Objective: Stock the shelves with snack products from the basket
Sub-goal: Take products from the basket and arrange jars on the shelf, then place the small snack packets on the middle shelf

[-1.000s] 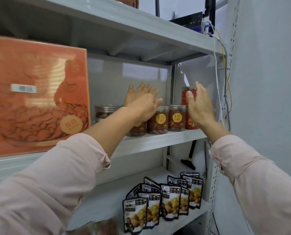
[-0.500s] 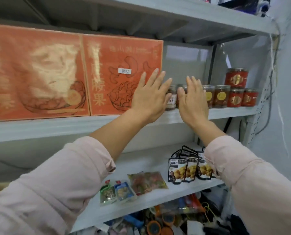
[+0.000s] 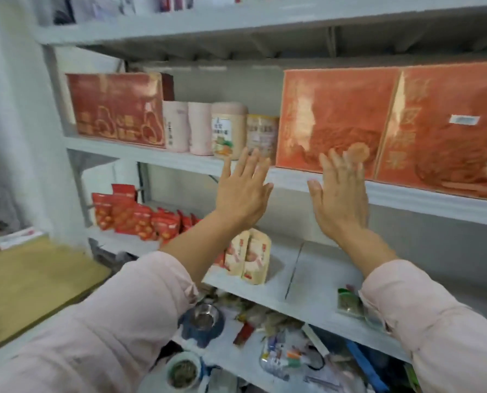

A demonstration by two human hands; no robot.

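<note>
Before the large orange cardboard gift box (image 3: 335, 117) on the middle grey metal shelf (image 3: 406, 199), I now have both hands raised, flat and empty. My left hand (image 3: 243, 191) is just left of the box's lower corner, in front of the gold-labelled round tin (image 3: 262, 133). My right hand (image 3: 340, 199) lies across the box's lower front edge. The fingers of both are straight and spread, gripping nothing; the blur hides whether they touch the shelf lip.

A second ago these hands were at the far right end of this shelf, by clear jars with gold labels. Since then hands and view have slid leftward, and the jars have left the frame. Left of the box I now see the tin, a cream plastic canister (image 3: 229, 129) and two pale pink canisters (image 3: 177, 126).

I judge this a sweep along the row, looking for a gap, not a placement. No snack product is in hand, and I cannot pick out the basket. Below the box, red foil pouches (image 3: 134, 219) and cream paper pouches (image 3: 250, 256) already stand shelved.
</note>
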